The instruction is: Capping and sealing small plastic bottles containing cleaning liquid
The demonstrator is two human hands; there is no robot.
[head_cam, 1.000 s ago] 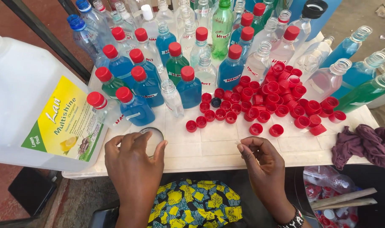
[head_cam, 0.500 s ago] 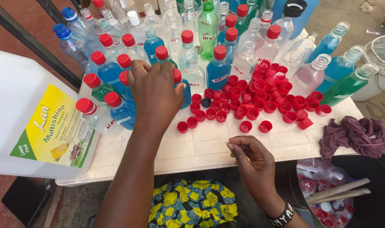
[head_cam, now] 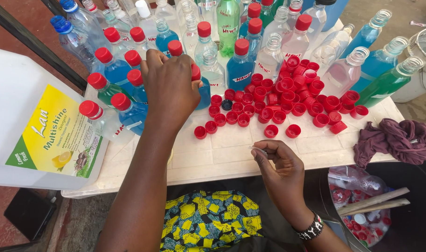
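Head view: the left hand (head_cam: 170, 88) closes over a red-capped blue bottle (head_cam: 201, 88) among bottles at the table's (head_cam: 231, 156) far left. The right hand (head_cam: 280, 163) pinches a small clear piece (head_cam: 258, 150) above the bare near edge, loose red caps (head_cam: 287, 98) just beyond.

Left hand (head_cam: 168, 88) over the capped bottles (head_cam: 124, 100) on the table (head_cam: 231, 154), fingers on one bottle's cap (head_cam: 195, 72). Right of that hand, loose caps (head_cam: 278, 100) heaped on the table; beyond them, uncapped bottles (head_cam: 357, 70). Left of it, a big jug (head_cam: 31, 121) at the table's edge. Right hand (head_cam: 278, 165) nearer the body, just before the loose caps, a cloth (head_cam: 395, 140) well to its right.
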